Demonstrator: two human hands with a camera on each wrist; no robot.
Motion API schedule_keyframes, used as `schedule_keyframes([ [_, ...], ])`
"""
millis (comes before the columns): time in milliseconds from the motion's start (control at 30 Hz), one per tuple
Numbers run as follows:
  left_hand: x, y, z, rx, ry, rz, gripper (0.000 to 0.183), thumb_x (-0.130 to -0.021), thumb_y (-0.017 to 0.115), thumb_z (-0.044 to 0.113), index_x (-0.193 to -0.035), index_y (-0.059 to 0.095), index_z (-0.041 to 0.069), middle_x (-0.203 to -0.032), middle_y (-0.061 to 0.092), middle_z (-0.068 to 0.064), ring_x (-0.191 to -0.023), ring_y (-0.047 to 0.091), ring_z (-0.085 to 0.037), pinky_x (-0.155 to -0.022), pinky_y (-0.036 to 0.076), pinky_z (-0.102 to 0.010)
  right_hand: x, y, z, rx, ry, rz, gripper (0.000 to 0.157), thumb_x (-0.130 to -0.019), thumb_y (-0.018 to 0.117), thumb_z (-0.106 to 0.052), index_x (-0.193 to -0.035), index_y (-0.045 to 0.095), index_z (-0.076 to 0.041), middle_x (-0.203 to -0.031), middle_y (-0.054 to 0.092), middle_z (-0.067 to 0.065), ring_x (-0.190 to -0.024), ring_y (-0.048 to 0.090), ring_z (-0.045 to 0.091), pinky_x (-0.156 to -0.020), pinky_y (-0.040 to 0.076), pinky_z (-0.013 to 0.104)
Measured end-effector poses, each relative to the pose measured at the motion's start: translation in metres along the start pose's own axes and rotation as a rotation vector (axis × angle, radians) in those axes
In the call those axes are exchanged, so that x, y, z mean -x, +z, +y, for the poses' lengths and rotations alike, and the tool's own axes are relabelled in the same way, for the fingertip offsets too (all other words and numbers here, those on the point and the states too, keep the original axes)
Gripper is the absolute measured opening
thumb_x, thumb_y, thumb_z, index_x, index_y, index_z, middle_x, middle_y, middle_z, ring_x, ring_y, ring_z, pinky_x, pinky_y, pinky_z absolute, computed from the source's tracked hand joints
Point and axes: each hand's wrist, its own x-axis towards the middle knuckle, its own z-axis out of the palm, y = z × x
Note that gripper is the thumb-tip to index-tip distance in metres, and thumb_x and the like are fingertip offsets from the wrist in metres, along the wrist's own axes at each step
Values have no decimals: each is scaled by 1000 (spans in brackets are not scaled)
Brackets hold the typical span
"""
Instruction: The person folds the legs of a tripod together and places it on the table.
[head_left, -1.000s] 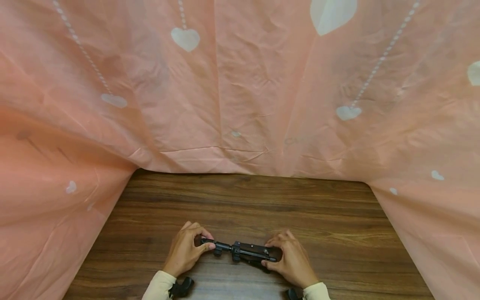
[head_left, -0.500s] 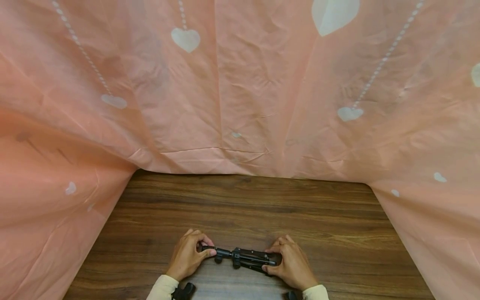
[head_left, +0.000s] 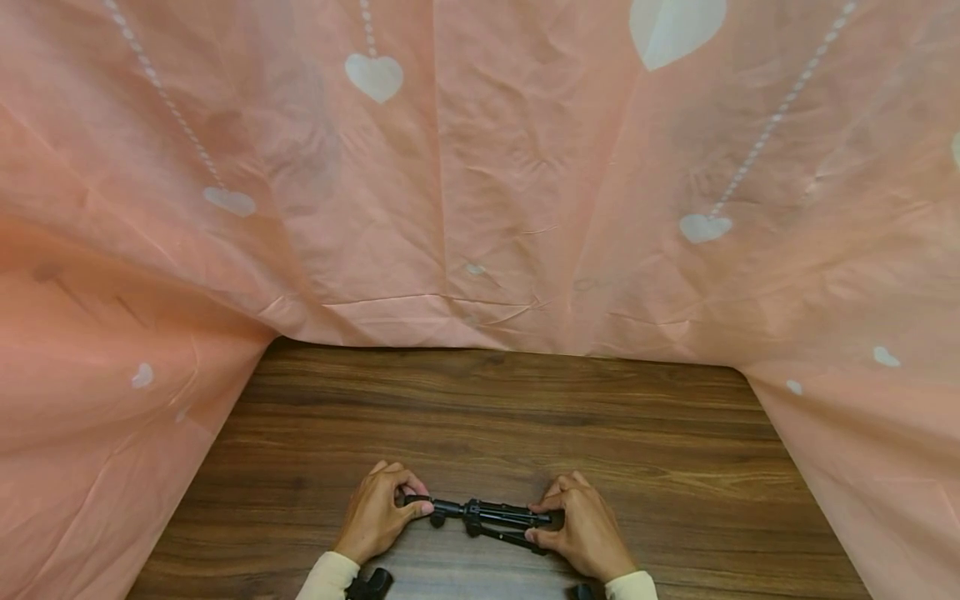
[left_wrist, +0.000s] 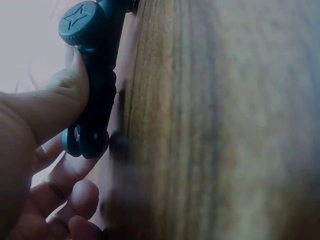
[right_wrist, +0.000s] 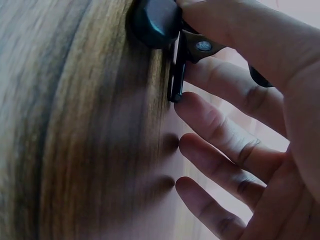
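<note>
A small black tripod (head_left: 459, 507) lies crosswise low over the table in the head view, its legs pointing right. My left hand (head_left: 375, 510) pinches its head end between thumb and fingers. In the left wrist view the thumb presses just below a round knob (left_wrist: 80, 22) marked with a star, and the mount prongs (left_wrist: 90, 142) stick out beyond it. At the leg end, my right hand (head_left: 587, 521) holds the legs between thumb and fingers. One leg (head_left: 513, 540) stands apart from the others, towards me. The right wrist view shows a dark rounded leg foot (right_wrist: 155, 22) by the thumb.
Brown wood-grain table (head_left: 495, 408) extends beyond and to both sides of the hands. A pink curtain (head_left: 495, 192) with pale hearts hangs along the back and both sides. Black straps with mounts (head_left: 369, 583) are on the wrists.
Both hands and the tripod have shifted slightly towards the lower edge of the head view. The near leg has swung a little further from the other legs.
</note>
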Motion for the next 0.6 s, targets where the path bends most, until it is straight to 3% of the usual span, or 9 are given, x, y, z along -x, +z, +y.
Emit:
schedule_keyframes([
  [367, -1, -2, 0, 24, -19, -34, 22, -68, 85, 50, -80, 68, 44, -77, 56, 21, -75, 47, -1, -69, 42, -20, 1, 1, 0, -4, 21, 22, 34, -64, 91, -45, -92, 81, -28, -85, 59, -22, -86, 50, 0, -73, 48, 25],
  [467, -1, -3, 1, 46, -9, -50, 21, -71, 84, 49, -84, 70, 41, -79, 57, 20, -77, 49, -2, -72, 42, -21, 4, 1, 0, -13, 42, 22, 46, -65, 89, -50, -104, 79, -27, -92, 62, -21, -92, 52, 2, -77, 50, 28],
  [600, 0, -9, 3, 83, 5, -32, 21, -79, 82, 40, -96, 73, 30, -87, 63, 16, -84, 54, -6, -79, 44, -26, 8, -4, -3, -69, 87, 25, 71, -67, 81, -62, -127, 68, -27, -114, 66, -17, -108, 55, 6, -92, 51, 40],
])
